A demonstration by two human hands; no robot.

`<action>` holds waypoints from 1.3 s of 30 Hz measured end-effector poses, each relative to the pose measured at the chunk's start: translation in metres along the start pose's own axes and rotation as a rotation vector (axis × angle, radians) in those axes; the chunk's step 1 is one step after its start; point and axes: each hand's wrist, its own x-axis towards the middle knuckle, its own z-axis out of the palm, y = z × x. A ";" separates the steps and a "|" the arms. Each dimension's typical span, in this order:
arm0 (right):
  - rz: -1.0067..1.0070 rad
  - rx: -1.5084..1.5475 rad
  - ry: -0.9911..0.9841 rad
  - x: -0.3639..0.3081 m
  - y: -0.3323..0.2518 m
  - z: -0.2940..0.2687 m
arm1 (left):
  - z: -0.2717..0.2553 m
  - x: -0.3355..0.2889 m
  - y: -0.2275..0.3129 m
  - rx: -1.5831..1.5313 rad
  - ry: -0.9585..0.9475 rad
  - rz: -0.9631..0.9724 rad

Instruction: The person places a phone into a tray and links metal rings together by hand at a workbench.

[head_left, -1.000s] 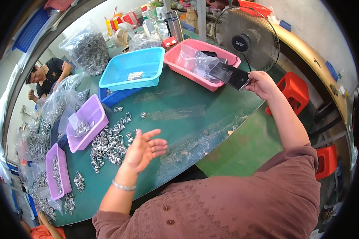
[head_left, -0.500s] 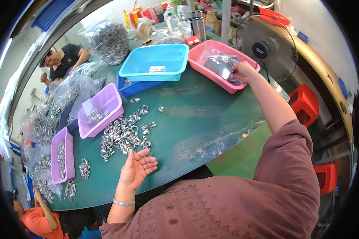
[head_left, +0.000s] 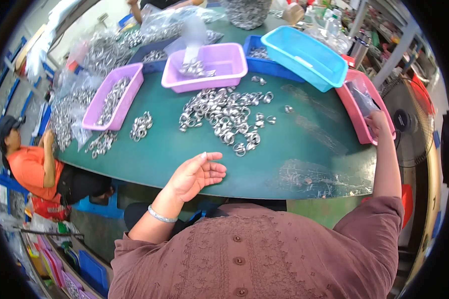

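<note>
My left hand point(head_left: 199, 175) hovers palm up over the table's near edge, fingers loosely spread and nothing in them. Just beyond it lies a loose pile of shiny silver metal rings point(head_left: 219, 115), some with rounded heads. At the far right, my right hand point(head_left: 378, 123) reaches into a pink plastic basket point(head_left: 351, 102). Its fingers are closed at the lower end of a clear plastic bag point(head_left: 362, 97) with something dark in it; the fingertips are partly hidden.
Behind the pile stands a purple basket point(head_left: 229, 62) with some metal pieces; another purple basket point(head_left: 92, 112) is left. A light-blue basket point(head_left: 309, 60) rests on a dark-blue tray point(head_left: 272, 66). A fan point(head_left: 409, 122) stands right. A person in orange point(head_left: 32, 167) sits left.
The view has swung left, so the table and baskets appear shifted right. My right hand stays at the bag in the pink basket, reaching lower into it. The left hand remains open beside the pile.
</note>
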 end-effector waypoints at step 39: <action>-1.506 -0.861 -0.720 -0.279 -0.075 0.389 | -0.099 -0.020 0.006 1.268 0.460 0.925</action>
